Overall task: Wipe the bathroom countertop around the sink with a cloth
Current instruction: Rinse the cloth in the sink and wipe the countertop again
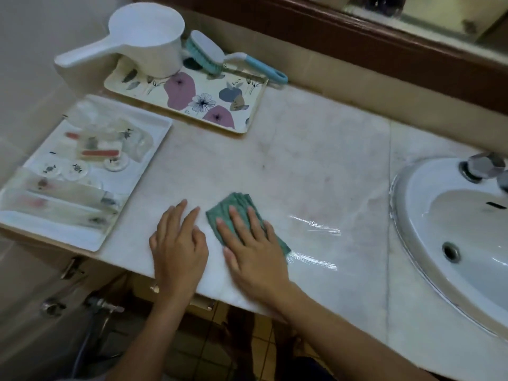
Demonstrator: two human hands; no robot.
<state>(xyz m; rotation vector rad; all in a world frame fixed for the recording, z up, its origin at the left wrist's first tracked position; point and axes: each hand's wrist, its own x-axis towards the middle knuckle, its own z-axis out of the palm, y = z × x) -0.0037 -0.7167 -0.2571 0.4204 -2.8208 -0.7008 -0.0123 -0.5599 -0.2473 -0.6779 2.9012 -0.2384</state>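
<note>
A folded green cloth [224, 213] lies flat on the pale marble countertop [316, 166] near its front edge. My right hand [254, 246] presses on the cloth with straight, spread fingers and covers most of it. My left hand [178, 246] rests flat on the bare marble just left of the cloth, fingers extended, holding nothing. Wet streaks shine on the marble to the right of the cloth. The white oval sink [412, 213] is set into the counter at the right, its drain visible.
A white tray [154, 127] of wrapped toiletries sits at the left edge. Behind it a floral tray [255, 105] carries a white dipper [148, 37] and a teal scrub brush [209, 53]. A chrome tap knob [483, 166] stands at the sink's rim. Wood-framed mirror above.
</note>
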